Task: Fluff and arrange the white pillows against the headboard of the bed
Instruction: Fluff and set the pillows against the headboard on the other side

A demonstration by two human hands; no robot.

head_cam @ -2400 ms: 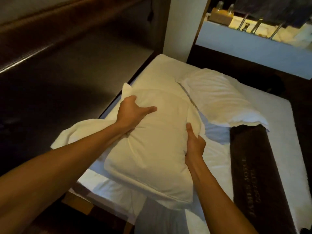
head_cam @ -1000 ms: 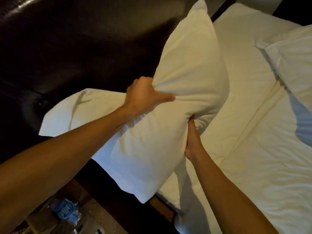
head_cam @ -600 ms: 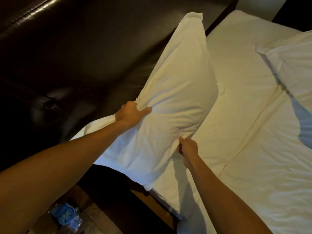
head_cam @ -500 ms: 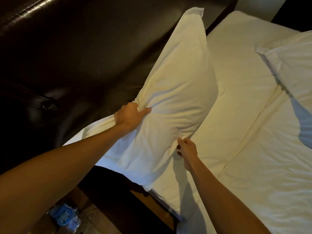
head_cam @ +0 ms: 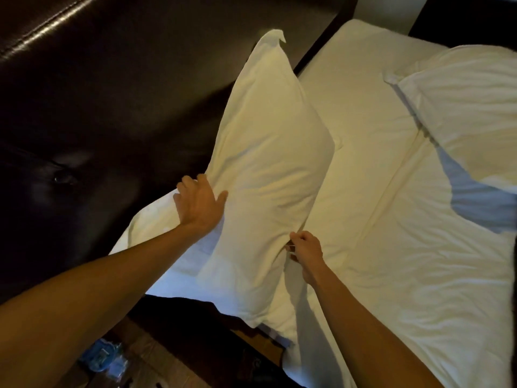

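2 hands work our pillow (head_cam: 265, 169) against the headboard (head_cam: 112, 93): left hand (head_cam: 200, 204) spread flat, right hand (head_cam: 305, 247) pinching its edge.

Beyond my reach a pale wall strip (head_cam: 389, 12) catches dim warm light. Below me, brown wooden floorboards (head_cam: 173, 368) hold a crumpled blue plastic packet (head_cam: 105, 359).

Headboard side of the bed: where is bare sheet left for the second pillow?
Free: the white sheet between the propped white pillow and the second white pillow lying at right. Crowded: along the dark leather headboard, where the left hand and right hand work the propped pillow.
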